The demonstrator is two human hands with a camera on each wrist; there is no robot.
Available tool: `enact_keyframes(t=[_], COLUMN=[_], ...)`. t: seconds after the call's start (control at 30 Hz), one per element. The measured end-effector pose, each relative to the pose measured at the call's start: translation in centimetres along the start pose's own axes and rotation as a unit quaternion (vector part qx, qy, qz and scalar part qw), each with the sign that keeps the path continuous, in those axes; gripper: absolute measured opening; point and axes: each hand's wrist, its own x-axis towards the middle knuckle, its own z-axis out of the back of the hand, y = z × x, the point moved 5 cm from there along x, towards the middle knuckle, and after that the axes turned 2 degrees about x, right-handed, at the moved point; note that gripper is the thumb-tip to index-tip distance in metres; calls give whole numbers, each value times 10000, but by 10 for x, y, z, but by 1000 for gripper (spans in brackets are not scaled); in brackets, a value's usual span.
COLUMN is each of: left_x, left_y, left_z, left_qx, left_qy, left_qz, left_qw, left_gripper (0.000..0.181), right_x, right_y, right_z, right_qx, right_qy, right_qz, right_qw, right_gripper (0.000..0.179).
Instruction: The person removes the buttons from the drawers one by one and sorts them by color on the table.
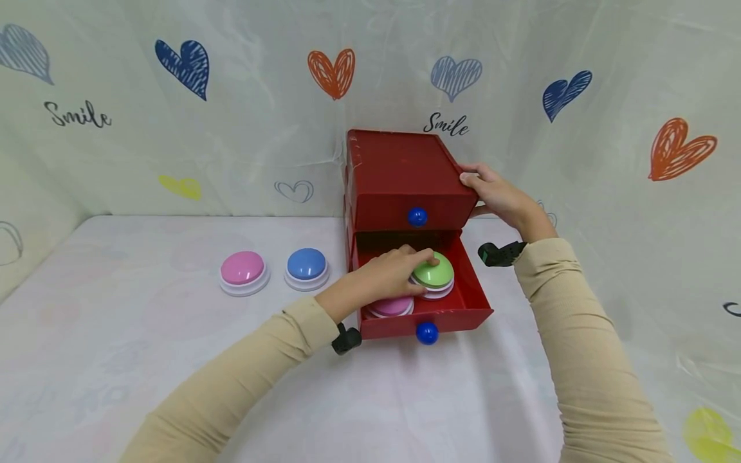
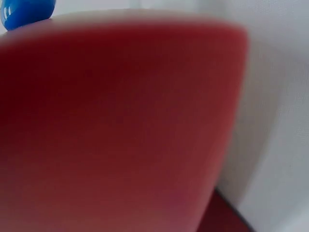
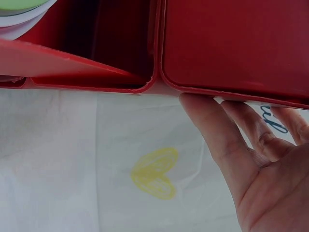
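Observation:
A red two-drawer box (image 1: pixel 399 161) stands at the back with its lower drawer (image 1: pixel 471 283) pulled out. Inside that drawer, my left hand (image 1: pixel 393 270) grips a green push button (image 1: pixel 435 271) with a white base, thumb at its side and fingers over the dome. A pink push button (image 1: pixel 392 307) lies beside it, partly under the hand. At the box's upper right side, my right hand (image 1: pixel 500 196) rests its fingertips; the right wrist view shows straight fingers (image 3: pixel 217 130) touching the red wall. The drawer front (image 2: pixel 111 125) hides the left hand in the left wrist view.
Left of the box, another pink button (image 1: pixel 243 269) and a blue button (image 1: pixel 307 265) sit on the white-covered table (image 1: pixel 145 321). Blue knobs (image 1: pixel 427 333) stick out from the drawer fronts. A cloth backdrop (image 1: pixel 249 128) with hearts hangs right behind the box.

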Motion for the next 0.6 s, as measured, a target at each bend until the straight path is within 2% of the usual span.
enact_keyframes(t=[0.6], left_x=[1], left_y=[-3], left_z=[-4], left_qx=[174], left_qy=[-88], left_qz=[131], left_qw=[9997], left_gripper=[48], right_x=[-1], right_y=[0], right_z=[0], right_qx=[-70], right_qy=[-31], right_qz=[-13], right_qw=[10000], right_gripper=[54])
